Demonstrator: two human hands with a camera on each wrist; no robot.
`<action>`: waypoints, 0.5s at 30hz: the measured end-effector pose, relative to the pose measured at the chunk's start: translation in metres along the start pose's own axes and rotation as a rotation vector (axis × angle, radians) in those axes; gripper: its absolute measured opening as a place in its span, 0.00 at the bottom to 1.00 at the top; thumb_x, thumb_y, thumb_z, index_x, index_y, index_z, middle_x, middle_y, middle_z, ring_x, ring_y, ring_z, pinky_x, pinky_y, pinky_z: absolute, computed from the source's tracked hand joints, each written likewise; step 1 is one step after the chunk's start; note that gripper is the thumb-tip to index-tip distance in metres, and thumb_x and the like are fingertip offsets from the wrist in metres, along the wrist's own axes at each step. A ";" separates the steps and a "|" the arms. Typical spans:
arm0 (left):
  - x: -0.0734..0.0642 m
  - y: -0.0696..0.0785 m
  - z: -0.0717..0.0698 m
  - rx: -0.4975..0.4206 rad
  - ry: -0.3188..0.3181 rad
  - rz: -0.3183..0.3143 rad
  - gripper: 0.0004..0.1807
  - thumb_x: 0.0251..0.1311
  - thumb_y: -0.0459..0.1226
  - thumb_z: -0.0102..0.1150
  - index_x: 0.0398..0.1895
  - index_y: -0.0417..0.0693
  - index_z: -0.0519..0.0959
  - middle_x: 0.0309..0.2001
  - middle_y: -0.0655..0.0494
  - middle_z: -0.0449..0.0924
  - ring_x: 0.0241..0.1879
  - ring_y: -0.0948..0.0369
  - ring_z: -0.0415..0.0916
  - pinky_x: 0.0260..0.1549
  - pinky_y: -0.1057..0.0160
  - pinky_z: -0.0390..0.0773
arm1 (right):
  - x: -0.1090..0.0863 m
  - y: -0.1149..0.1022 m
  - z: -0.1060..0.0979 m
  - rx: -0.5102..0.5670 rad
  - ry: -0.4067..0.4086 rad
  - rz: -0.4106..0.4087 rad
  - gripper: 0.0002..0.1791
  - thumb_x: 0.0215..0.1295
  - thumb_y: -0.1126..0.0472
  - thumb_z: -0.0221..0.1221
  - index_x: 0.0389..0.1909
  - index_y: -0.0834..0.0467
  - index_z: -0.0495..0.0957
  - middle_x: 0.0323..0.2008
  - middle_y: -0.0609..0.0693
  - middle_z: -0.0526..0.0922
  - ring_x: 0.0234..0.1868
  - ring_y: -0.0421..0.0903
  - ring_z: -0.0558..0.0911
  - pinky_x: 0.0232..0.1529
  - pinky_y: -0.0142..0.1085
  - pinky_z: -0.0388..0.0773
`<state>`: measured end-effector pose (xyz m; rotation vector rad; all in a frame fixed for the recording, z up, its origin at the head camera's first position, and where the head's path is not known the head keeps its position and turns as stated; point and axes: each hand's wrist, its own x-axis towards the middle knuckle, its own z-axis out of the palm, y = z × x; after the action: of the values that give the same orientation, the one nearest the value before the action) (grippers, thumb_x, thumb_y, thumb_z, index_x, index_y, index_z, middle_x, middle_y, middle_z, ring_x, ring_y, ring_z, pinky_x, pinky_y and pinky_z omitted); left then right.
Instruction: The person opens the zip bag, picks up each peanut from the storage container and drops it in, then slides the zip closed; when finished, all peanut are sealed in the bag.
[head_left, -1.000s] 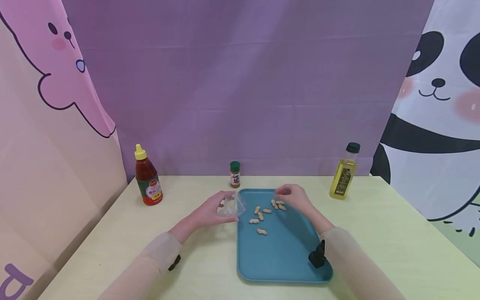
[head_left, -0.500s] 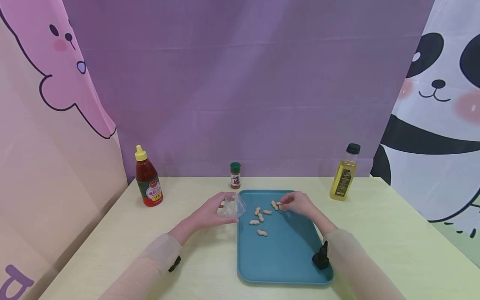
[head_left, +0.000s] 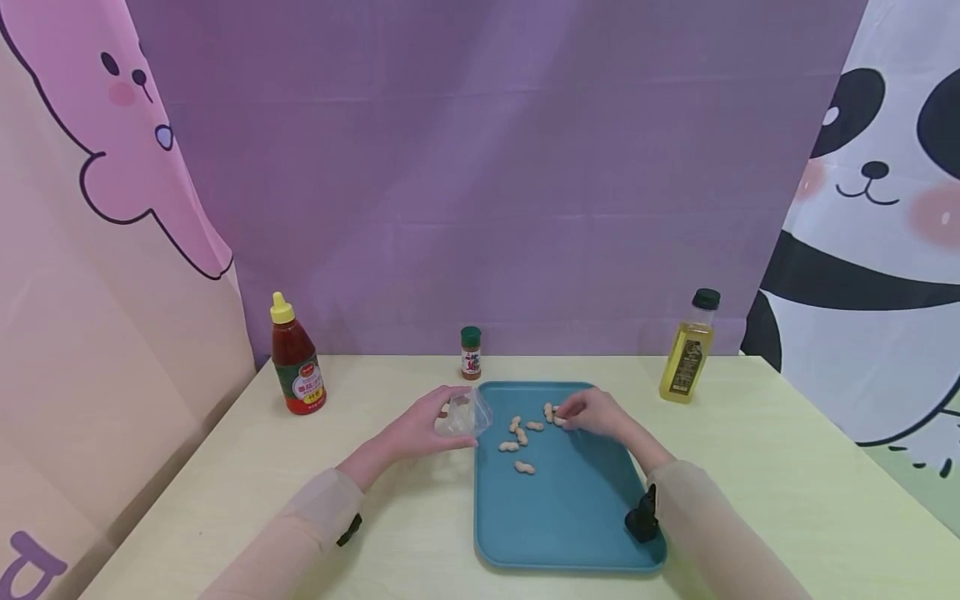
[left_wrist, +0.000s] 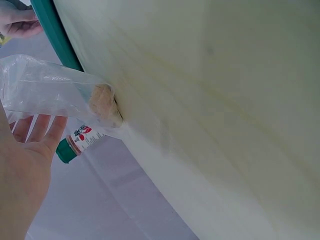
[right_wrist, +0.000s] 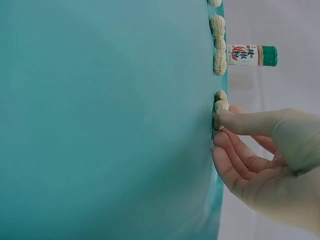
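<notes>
My left hand (head_left: 414,427) holds a clear plastic bag (head_left: 474,412) by its mouth, beside the left rim of the blue tray (head_left: 562,517). Through the bag's film in the left wrist view, a peanut (left_wrist: 104,104) shows at the bottom. Over the far part of the tray, my right hand (head_left: 598,415) pinches a peanut (right_wrist: 220,107) between thumb and fingers, low at the tray's surface. Other unshelled peanuts lie to its left, among them one peanut (head_left: 524,467) nearest me and another peanut (head_left: 508,447) close to the left rim.
Behind the tray stands a small green-capped spice jar (head_left: 470,353). A red sauce bottle (head_left: 298,362) with a yellow nozzle is at the back left. An oil bottle (head_left: 687,350) stands at the back right. A purple cloth (head_left: 480,183) hangs behind the table.
My right hand has come down onto the peanuts at the far part of the tray and moved slightly nearer. The left hand with the bag stays in place.
</notes>
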<state>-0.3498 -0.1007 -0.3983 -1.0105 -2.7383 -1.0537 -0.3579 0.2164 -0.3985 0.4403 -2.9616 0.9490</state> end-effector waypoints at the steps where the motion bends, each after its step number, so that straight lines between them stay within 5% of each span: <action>1: 0.000 0.000 0.000 0.001 -0.001 -0.002 0.45 0.48 0.55 0.67 0.68 0.51 0.61 0.60 0.56 0.69 0.60 0.59 0.67 0.56 0.59 0.74 | 0.000 0.000 0.000 0.000 0.000 0.005 0.10 0.57 0.67 0.62 0.40 0.64 0.82 0.36 0.56 0.84 0.37 0.49 0.81 0.36 0.41 0.79; 15: 0.000 -0.001 0.001 0.011 -0.001 -0.004 0.46 0.48 0.56 0.67 0.68 0.50 0.60 0.61 0.55 0.68 0.60 0.59 0.67 0.56 0.59 0.74 | -0.001 0.000 -0.001 -0.037 -0.019 0.049 0.12 0.58 0.61 0.63 0.39 0.65 0.82 0.37 0.57 0.84 0.36 0.48 0.80 0.38 0.43 0.79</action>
<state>-0.3501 -0.1005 -0.3996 -1.0041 -2.7453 -1.0377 -0.3566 0.2172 -0.3977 0.3796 -3.0149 0.8968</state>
